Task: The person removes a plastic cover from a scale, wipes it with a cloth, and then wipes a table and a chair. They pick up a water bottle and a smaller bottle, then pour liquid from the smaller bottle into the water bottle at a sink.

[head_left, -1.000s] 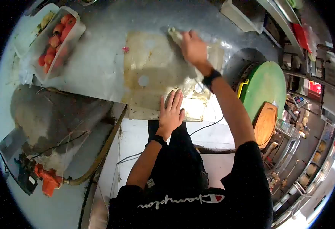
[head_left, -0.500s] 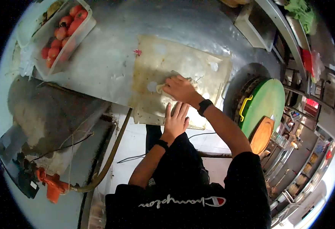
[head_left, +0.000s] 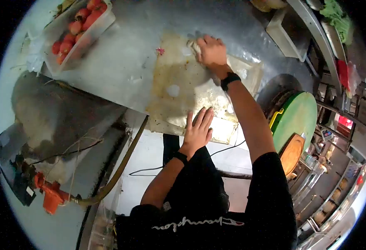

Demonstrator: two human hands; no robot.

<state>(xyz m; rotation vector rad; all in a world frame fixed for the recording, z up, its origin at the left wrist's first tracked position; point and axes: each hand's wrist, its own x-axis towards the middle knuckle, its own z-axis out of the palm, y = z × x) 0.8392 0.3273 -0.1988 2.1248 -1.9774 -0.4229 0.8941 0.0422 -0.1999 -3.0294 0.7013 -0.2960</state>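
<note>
A thin yellowed, translucent sheet [head_left: 170, 71] with dark specks and pale spots lies on the metal table, its near end reaching the table edge. My right hand [head_left: 212, 52], with a dark band at the wrist, is closed around a crumpled whitish cloth [head_left: 194, 48] and presses it on the sheet's far part. Part of the cloth is hidden under the fingers. My left hand [head_left: 197, 131] rests flat near the sheet's near edge, fingers stretched and apart, holding nothing. A small pink-red scrap [head_left: 160, 51] lies at the sheet's left side.
A clear plastic bin [head_left: 108, 21] of tomatoes [head_left: 75, 27] stands at the back left of the metal table [head_left: 129, 54]. On the right are a round green board [head_left: 297, 116], a small wooden board [head_left: 292, 154] and a white tub [head_left: 277, 37]. An orange-handled fitting [head_left: 51, 193] sits lower left.
My right hand has moved away from me with the cloth, from the sheet's middle to its far part. My left hand stays near the near edge, fingers a little more spread.
</note>
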